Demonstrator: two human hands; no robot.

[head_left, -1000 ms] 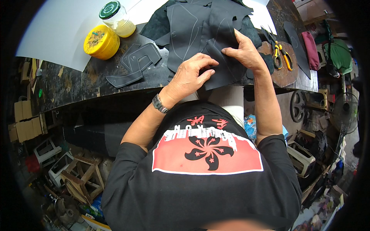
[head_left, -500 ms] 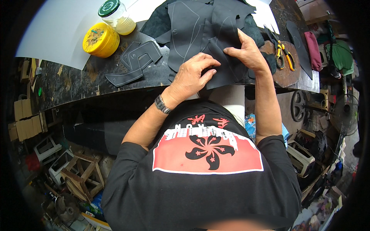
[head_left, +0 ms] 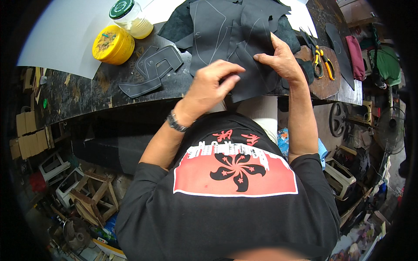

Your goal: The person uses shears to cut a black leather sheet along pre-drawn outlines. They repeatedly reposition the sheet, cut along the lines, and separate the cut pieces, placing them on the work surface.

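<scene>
L hand (head_left: 213,85) and R hand (head_left: 281,61) both pinch the black leather sheet (head_left: 235,39) at counter (head_left: 78,98) near edge, 12 o'clock of torso. Cut black pieces (head_left: 152,71) at 10 o'clock; yellow tin (head_left: 113,44) and green-lidded jar (head_left: 130,17) beyond. Scissors (head_left: 320,61) at 2 o'clock. Sheet overhangs the edge; bare counter lies left.

single head view, looking steeply down over chest at workbench (head_left: 87,93) edge, close, fisheye-bent rim.
</scene>
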